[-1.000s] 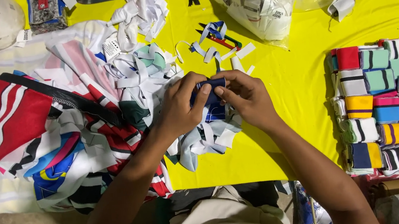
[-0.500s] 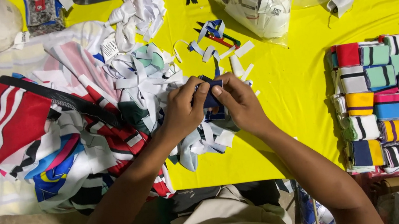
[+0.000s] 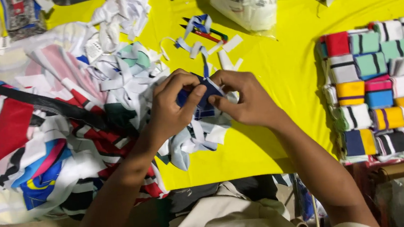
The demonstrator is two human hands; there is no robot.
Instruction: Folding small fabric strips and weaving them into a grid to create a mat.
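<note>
Both hands meet over the yellow surface (image 3: 278,75), my left hand (image 3: 171,109) and right hand (image 3: 245,99) pinched together on a small navy cloth piece (image 3: 204,98) held just above the heap of white scraps (image 3: 199,138). It looks light, soft and floppy, so I judge the edges are the place to grip. Folded coloured pieces (image 3: 379,90) sit stacked well to my right.
</note>
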